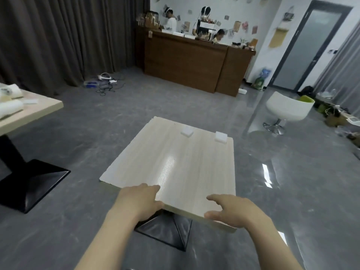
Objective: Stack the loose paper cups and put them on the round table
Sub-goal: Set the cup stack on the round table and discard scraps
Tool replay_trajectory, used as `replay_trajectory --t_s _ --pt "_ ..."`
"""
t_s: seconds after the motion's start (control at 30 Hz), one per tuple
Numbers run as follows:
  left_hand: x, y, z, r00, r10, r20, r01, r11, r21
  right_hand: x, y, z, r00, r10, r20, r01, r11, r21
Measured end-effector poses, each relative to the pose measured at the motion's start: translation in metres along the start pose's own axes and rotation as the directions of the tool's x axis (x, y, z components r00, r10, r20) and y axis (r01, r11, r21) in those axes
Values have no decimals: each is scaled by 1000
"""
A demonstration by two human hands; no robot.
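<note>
Left hand (139, 199) and right hand (229, 209) rest empty, fingers loose, at the square table's (175, 162) near edge. No paper cups in view (nor round table). Judged light, crushable: grip low, gently.

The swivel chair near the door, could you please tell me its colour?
White swivel chair on a chrome base, seen in the head view.

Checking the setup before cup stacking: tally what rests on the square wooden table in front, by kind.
Small white rectangular blocks: 2
Bare hands on the near edge of the light wooden square table: 2, left hand and right hand
Paper cups: 0
Total: 4
</note>
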State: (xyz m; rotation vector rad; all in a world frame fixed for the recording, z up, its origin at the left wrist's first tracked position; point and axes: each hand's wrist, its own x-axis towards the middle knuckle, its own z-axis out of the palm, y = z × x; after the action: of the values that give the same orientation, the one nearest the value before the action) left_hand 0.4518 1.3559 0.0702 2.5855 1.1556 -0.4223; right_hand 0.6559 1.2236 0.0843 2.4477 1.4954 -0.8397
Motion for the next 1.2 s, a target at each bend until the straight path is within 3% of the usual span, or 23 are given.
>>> replay_trajectory --t_s 0.33,0.47,0.6,0.73,0.9,1.2 --pt "205 -23 -59 992 128 -5 -128 990 64 165 16 -69 994 99 -46 -97 995 32" --pt "291 -26 -78 983 180 19 -181 972 151 234 27 -90 973 162 -164 -152 986 75" --pt "374 -16 -83 978 196 70 -206 960 192 296 51 -101 954 235 -187 -225 972 73" --pt "454 -3 -76 977 214 21 -214 963 164 363 87 -121 936 260 -237 -250 965 74" --pt "537 4 -57 975 221 28 -223 970 94 445 139 -143 932 285 -223 -270 958 97" --pt "639 12 -30 965 246 88 -260 936 238 557 207 -145 896 430 -107 -428 903 45"
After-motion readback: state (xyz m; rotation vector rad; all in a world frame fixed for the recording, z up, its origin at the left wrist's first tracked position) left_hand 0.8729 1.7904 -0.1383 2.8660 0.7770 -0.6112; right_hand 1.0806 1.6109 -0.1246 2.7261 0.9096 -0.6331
